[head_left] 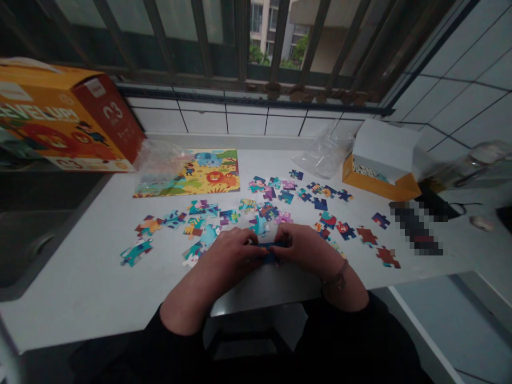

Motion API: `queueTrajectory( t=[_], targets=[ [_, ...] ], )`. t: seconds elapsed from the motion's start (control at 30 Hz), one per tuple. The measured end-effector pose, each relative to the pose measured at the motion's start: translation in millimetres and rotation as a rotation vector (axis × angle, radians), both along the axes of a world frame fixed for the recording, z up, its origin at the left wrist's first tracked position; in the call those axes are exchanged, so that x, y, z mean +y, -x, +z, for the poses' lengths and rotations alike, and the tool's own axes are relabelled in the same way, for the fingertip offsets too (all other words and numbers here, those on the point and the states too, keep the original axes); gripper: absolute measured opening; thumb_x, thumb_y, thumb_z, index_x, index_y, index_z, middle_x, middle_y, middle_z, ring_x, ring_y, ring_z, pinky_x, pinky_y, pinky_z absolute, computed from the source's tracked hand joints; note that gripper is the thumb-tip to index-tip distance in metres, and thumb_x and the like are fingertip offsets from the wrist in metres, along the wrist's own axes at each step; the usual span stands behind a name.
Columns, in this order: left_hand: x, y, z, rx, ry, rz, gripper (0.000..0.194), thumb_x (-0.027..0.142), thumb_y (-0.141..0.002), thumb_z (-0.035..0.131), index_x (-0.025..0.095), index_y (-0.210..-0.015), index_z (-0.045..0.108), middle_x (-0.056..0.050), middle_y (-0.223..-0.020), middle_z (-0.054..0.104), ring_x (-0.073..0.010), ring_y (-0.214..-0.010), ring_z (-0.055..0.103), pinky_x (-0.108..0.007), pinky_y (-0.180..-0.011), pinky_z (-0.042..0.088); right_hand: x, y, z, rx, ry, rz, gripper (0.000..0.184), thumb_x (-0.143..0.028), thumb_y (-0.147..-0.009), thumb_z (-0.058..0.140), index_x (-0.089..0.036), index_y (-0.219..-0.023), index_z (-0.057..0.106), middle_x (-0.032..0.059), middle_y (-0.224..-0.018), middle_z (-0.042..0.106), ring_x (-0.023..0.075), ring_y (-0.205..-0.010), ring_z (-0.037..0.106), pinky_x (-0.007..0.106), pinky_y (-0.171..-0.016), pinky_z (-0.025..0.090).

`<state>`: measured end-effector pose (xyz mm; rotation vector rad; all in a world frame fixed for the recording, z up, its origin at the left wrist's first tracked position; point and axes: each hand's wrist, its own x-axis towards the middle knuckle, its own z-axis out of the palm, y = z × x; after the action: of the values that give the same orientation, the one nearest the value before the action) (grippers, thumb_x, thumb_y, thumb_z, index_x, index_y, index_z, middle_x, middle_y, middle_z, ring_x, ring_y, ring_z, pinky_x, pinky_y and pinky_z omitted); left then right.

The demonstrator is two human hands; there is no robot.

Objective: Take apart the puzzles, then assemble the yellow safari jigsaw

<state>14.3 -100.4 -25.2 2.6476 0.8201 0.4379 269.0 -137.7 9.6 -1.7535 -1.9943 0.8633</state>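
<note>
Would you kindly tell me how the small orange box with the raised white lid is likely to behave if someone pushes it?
The small orange box looks like thin card, so it is probably light and would likely slide rather than resist. Its raised white lid might swing or make it tip. The puzzle pieces inside could shift or spill out.

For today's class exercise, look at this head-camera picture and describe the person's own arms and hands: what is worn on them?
Loose black long sleeves end partway along the forearms. The left hand and right hand are bare, without gloves. A thin dark bracelet circles the right wrist; none shows on the left.
</note>
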Motion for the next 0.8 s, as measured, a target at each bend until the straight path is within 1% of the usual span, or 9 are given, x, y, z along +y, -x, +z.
queueTrajectory(
  t=[0.07,0.2,0.3,0.43,0.5,0.7,0.8],
  targets=[
    [-1,-1,-1.2,0.014,-0.027,0.002,0.025,0.029,-0.1,0.082,0.04,-0.122,0.086,-0.005,-0.121,0.075,-0.0259,-0.102,0.069,-0.039,-0.086,0.049,-2,5,6.8,-0.103,-0.029,0.008,0.016,-0.022,-0.09,0.087,-0.021,-0.087,0.071,0.0011,-0.09,0.075,0.017,-0.081,0.064,0.029,-0.071,0.038],
    [-2,-2,1.6,0.022,-0.022,0.011,0.019,0.03,-0.103,0.08,0.039,-0.118,0.087,-0.004,-0.12,0.075,-0.0242,-0.099,0.067,-0.038,-0.085,0.049,-7,11,9.7,-0.248,-0.048,-0.019,0.023,-0.032,-0.093,0.088,-0.021,-0.087,0.069,0.0029,-0.091,0.073,0.0197,-0.082,0.062,0.032,-0.07,0.035],
    [-3,-1,6.4,0.029,-0.013,0.014,0.017,0.03,-0.103,0.079,0.038,-0.116,0.087,-0.004,-0.119,0.075,-0.025,-0.101,0.067,-0.039,-0.086,0.049,-11,12,6.4,-0.259,-0.063,-0.019,0.022,-0.033,-0.096,0.086,-0.022,-0.091,0.068,0.0033,-0.096,0.072,0.0211,-0.087,0.064,0.032,-0.072,0.037],
    [-4,-1,11.1,0.047,0.004,0.005,0.014,0.033,-0.1,0.083,0.035,-0.113,0.086,-0.005,-0.123,0.075,-0.0271,-0.105,0.068,-0.041,-0.087,0.051,-12,10,1.8,-0.255,-0.101,-0.034,0.023,-0.031,-0.096,0.087,-0.021,-0.102,0.066,0.0073,-0.113,0.07,0.0225,-0.098,0.067,0.031,-0.075,0.042],
    [-4,-2,11.6,0.05,0.007,0.011,0.014,0.033,-0.099,0.084,0.035,-0.113,0.086,-0.005,-0.124,0.074,-0.0273,-0.105,0.068,-0.042,-0.088,0.051,-11,9,0.5,-0.237,-0.091,-0.023,0.024,-0.031,-0.095,0.087,-0.022,-0.101,0.066,0.0061,-0.111,0.069,0.022,-0.096,0.067,0.031,-0.074,0.042],
    [-3,-3,10.0,0.072,0.034,0.024,0.022,0.027,-0.094,0.088,0.035,-0.114,0.085,-0.004,-0.124,0.074,-0.0281,-0.106,0.068,-0.044,-0.089,0.051,-10,12,-2.0,-0.185,-0.057,-0.014,0.023,-0.029,-0.096,0.085,-0.022,-0.09,0.064,0.0017,-0.095,0.069,0.0199,-0.086,0.064,0.032,-0.072,0.039],
    [-4,-2,9.0,0.05,0.037,0.029,0.024,0.025,-0.093,0.088,0.034,-0.115,0.085,-0.004,-0.124,0.073,-0.0281,-0.108,0.068,-0.043,-0.091,0.05,-9,13,-1.5,-0.175,-0.08,-0.013,0.024,-0.028,-0.094,0.088,-0.022,-0.091,0.065,0.0017,-0.095,0.071,0.0198,-0.086,0.065,0.031,-0.072,0.04]
  ],
)
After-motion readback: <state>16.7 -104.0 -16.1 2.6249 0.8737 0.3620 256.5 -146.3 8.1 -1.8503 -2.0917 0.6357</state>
